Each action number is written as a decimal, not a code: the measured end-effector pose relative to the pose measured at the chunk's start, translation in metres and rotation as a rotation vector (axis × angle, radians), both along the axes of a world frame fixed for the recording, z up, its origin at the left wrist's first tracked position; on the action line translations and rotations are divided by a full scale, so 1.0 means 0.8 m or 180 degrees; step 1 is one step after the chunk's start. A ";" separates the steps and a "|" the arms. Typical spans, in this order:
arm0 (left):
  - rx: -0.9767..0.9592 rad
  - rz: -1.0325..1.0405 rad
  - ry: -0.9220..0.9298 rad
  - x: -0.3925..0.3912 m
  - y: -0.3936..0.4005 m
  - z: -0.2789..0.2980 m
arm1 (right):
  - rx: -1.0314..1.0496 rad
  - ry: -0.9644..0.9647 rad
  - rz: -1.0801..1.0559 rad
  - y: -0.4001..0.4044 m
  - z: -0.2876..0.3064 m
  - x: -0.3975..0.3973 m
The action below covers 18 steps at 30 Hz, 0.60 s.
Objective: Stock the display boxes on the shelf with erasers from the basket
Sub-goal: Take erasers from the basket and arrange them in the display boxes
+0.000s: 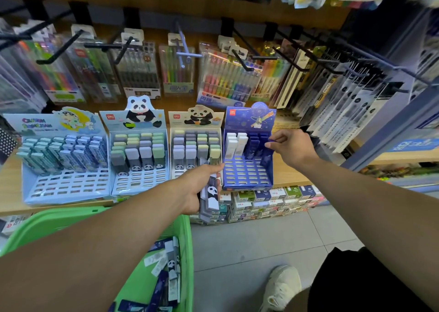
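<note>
Erasers (209,199), light, stiff, sleeve-slick: best pinched by long sides. Stack gripped in left hand (192,188); dark one pinched by right hand (293,146), at blue box's (247,178) two o'clock.

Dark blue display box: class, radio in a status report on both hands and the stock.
Left hand grips a stack of panda erasers. Right hand pinches a dark eraser over the dark blue display box. Front slots open, nothing blocking.
</note>
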State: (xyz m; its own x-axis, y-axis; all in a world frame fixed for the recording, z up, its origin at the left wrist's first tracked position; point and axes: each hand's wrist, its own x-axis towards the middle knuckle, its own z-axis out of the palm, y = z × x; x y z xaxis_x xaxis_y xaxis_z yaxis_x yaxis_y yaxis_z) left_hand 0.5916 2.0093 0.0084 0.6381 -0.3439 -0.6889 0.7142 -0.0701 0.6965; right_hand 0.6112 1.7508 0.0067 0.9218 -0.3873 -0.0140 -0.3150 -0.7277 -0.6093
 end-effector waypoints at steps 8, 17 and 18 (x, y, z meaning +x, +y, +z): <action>-0.0035 -0.0003 0.0052 -0.003 -0.002 0.001 | -0.0223 0.0171 0.0175 0.001 0.002 -0.002; -0.0012 0.0006 0.0062 0.000 -0.003 -0.002 | -0.0554 0.0306 0.0384 0.003 0.004 0.002; -0.0005 -0.0008 0.0048 0.001 -0.003 -0.003 | -0.0574 0.0324 0.0408 0.003 0.004 0.002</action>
